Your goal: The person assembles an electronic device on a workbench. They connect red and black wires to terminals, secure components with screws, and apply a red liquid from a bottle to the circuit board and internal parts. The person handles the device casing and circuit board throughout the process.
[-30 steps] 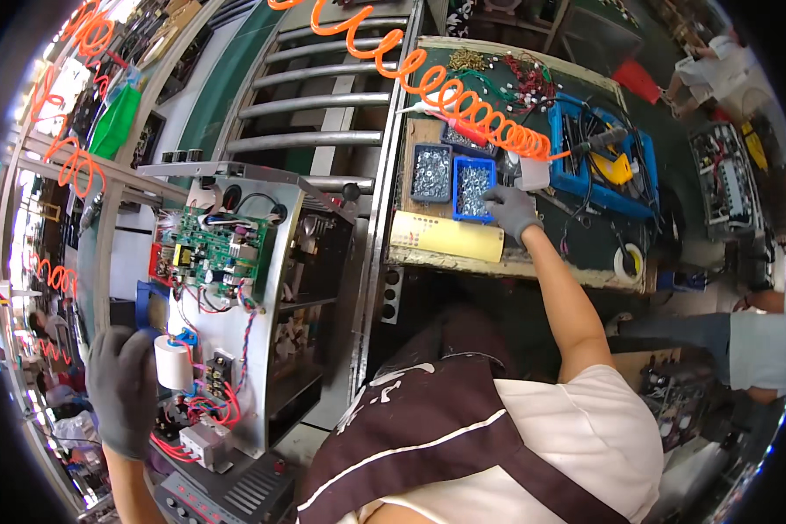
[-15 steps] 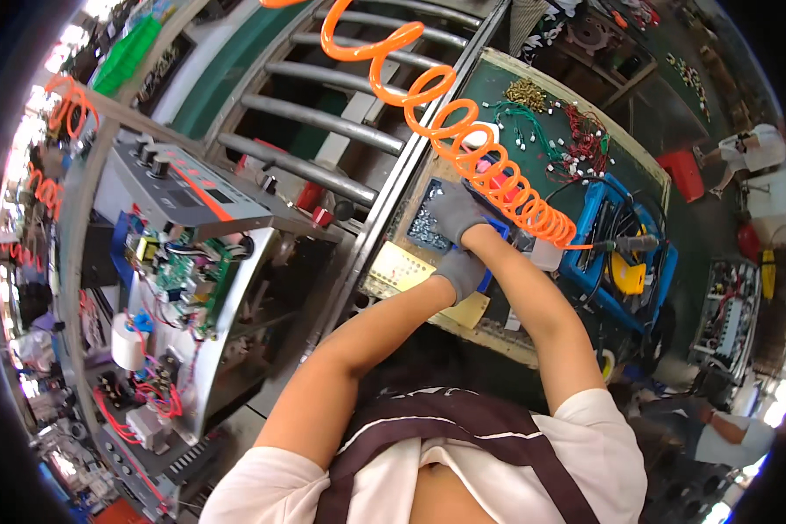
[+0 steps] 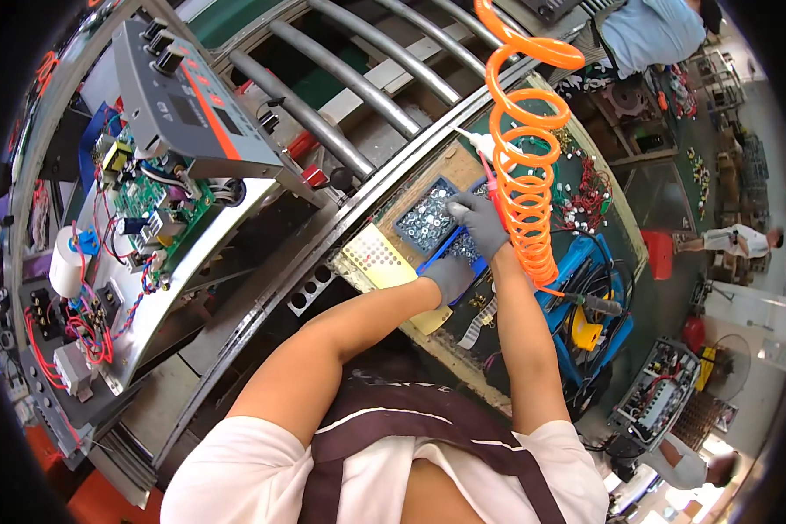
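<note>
My right hand (image 3: 483, 225), in a grey glove, is over the small-parts bins with its fingers drawn together. Whatever lies between those fingertips is too small to make out. Just nearer to me, my left hand (image 3: 451, 278), also gloved in grey, rests at the near edge of a blue bin (image 3: 431, 259) of small metal parts. Its fingers look curled in, and their contents are hidden. Left of my right hand sits a dark bin (image 3: 426, 217) full of washers or nuts. A yellow card with rows of holes (image 3: 377, 257) lies left of the bins.
An orange coiled hose (image 3: 528, 192) hangs close to my right hand. At left stands an opened machine with a grey control panel (image 3: 192, 109). Metal rollers (image 3: 345, 83) lie beyond the bench. A blue crate (image 3: 604, 327) with cables is at right; red wires (image 3: 592, 196) lie behind.
The view has shifted, with the machine now larger at left. My right hand has drawn back from the dark bin, exposing its contents. The hose hangs more upright.
</note>
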